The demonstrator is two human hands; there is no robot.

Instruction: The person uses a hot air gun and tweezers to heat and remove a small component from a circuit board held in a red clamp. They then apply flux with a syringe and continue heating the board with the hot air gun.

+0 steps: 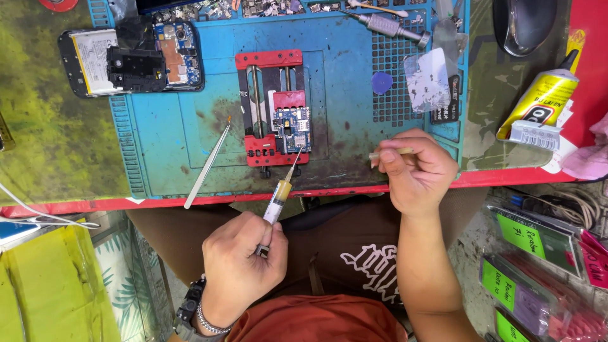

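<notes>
The syringe (279, 197), amber-filled with a clear barrel, is clamped in the left hand (242, 259), needle touching the small blue circuit board (292, 128), while the right hand (415, 170) pinches a thin stick (391, 152) right of the board.

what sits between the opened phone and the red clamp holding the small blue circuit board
In the head view, only bare blue work mat lies between the opened phone and the red clamp; the thin metal tweezers lie lower down.

syringe plunger (261, 249) hidden in left hand (244, 259), mouse (524, 22) cropped
</notes>
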